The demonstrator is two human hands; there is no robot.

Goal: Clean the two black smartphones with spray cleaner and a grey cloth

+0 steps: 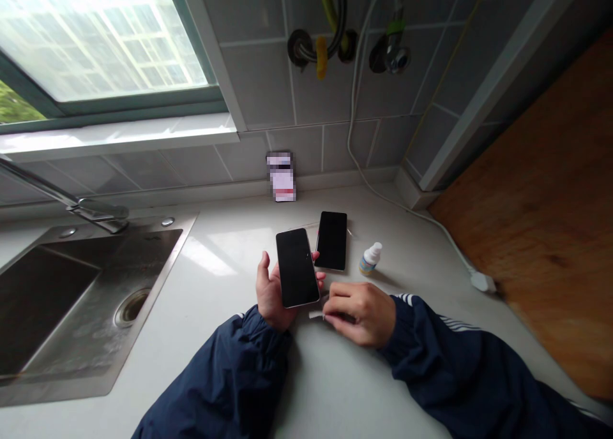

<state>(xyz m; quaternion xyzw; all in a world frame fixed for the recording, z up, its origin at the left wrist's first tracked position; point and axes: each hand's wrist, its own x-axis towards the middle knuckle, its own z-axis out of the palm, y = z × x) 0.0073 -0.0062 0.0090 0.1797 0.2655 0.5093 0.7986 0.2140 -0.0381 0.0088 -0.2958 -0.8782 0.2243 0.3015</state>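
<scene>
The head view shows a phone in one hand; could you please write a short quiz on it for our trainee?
1. Which hand holds the raised phone?
2. True or false: its screen is brightly lit.
3. The white bottle is nearest to which of these: (a) the sink, (b) the right hand, (c) the window?

Key: 1. the left hand; 2. false, it looks black; 3. b.

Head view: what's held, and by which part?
Left hand: phone, from beneath and at its right edge. Right hand: pale scrap, pinched by one edge.
</scene>
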